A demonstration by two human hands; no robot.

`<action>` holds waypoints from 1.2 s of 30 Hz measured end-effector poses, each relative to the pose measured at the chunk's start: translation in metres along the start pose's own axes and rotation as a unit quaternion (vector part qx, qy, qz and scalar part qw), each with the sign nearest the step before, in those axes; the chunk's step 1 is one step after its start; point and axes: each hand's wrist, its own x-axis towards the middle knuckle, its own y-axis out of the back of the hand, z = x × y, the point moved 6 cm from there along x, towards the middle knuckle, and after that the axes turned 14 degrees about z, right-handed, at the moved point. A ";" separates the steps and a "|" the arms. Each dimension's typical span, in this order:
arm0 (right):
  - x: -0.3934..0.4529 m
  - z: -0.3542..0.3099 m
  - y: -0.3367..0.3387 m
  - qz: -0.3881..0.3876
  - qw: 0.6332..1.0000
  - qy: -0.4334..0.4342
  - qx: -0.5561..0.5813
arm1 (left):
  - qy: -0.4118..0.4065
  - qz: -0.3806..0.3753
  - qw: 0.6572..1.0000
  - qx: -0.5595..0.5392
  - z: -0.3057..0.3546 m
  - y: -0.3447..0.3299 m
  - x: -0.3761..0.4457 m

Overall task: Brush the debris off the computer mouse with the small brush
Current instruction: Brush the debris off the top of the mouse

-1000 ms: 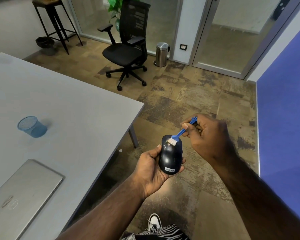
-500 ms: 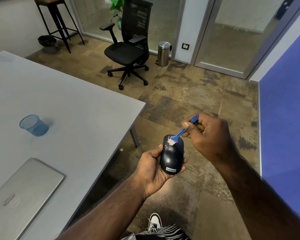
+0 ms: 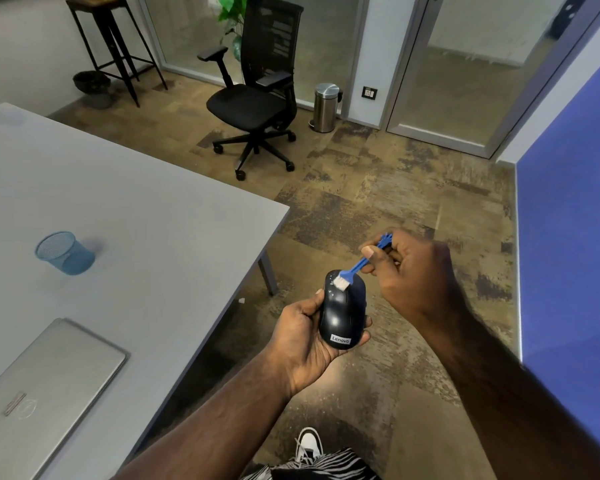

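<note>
The left hand [image 3: 305, 336] cradles the mouse [image 3: 343, 311] in curled fingers, off the surface [image 3: 118, 209] corner. The right hand [image 3: 409, 271] pinches the brush [image 3: 355, 266], bristles on the mouse's front. Brushing looks midway: pale specks remain beside the bristles.

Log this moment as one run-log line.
left hand: holds mouse | right hand: pinches brush | bristles on mouse front | over floor

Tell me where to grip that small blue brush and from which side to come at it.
Pinch the small blue brush on its thin handle, at the end away from the bristles, coming from the right as the right hand does. The white bristles lie on the mouse, held by the left hand.
</note>
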 end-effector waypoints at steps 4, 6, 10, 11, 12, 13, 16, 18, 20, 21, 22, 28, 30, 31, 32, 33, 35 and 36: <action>0.003 0.001 0.007 0.039 0.999 -0.008 0.002 | -0.002 -0.005 1.000 0.004 -0.003 -0.002 0.000; -0.001 -0.004 0.007 0.006 0.999 -0.024 0.043 | -0.005 -0.004 1.000 0.003 -0.003 -0.002 0.000; -0.006 -0.008 -0.003 -0.044 0.999 -0.003 0.003 | -0.010 -0.012 1.000 0.009 -0.003 -0.004 -0.001; -0.004 -0.005 -0.005 -0.034 0.999 -0.002 -0.014 | -0.008 -0.015 1.000 0.011 -0.004 -0.005 -0.002; -0.002 -0.001 -0.007 -0.024 0.999 -0.004 -0.025 | -0.006 -0.019 1.000 0.012 -0.006 -0.006 -0.003; 0.001 0.002 -0.008 -0.015 0.999 -0.007 -0.034 | -0.004 -0.022 1.000 0.014 -0.008 -0.006 -0.004; 0.004 0.010 -0.009 0.004 0.999 -0.021 -0.041 | 0.006 -0.025 1.000 0.015 -0.013 -0.006 -0.006; 0.002 0.007 -0.007 -0.003 1.000 -0.024 -0.017 | 0.004 -0.019 1.000 0.008 -0.011 -0.004 -0.005; -0.003 0.000 -0.006 -0.032 0.999 -0.018 0.008 | 0.003 -0.012 1.000 0.001 -0.008 -0.001 -0.004; -0.004 -0.002 -0.006 -0.043 0.999 -0.016 0.016 | 0.003 -0.009 1.000 -0.001 -0.008 0.000 -0.005; -0.004 -0.002 -0.006 -0.044 0.999 -0.015 0.015 | 0.003 -0.007 1.000 -0.002 -0.008 0.001 -0.005; 0.000 0.005 0.000 0.007 1.000 -0.010 -0.009 | 0.005 -0.014 1.000 -0.009 -0.008 -0.002 -0.009; -0.002 0.003 0.002 -0.004 1.000 -0.011 0.007 | 0.003 -0.011 1.000 -0.013 -0.006 -0.002 -0.010; -0.003 0.002 0.003 -0.007 1.000 -0.008 0.003 | 0.003 -0.010 1.000 -0.012 -0.005 -0.001 -0.010; -0.003 0.002 0.004 -0.003 1.000 -0.006 -0.007 | 0.003 -0.010 1.000 -0.011 -0.005 -0.001 -0.010; -0.003 0.003 0.005 0.008 1.000 -0.006 -0.019 | 0.004 -0.010 1.000 -0.013 -0.005 -0.001 -0.011; -0.002 0.006 0.006 0.026 0.999 -0.009 -0.034 | 0.008 -0.008 1.000 -0.014 -0.006 -0.001 -0.011; -0.002 0.007 0.005 0.024 0.999 -0.011 -0.028 | 0.009 -0.007 1.000 -0.013 -0.007 -0.001 -0.011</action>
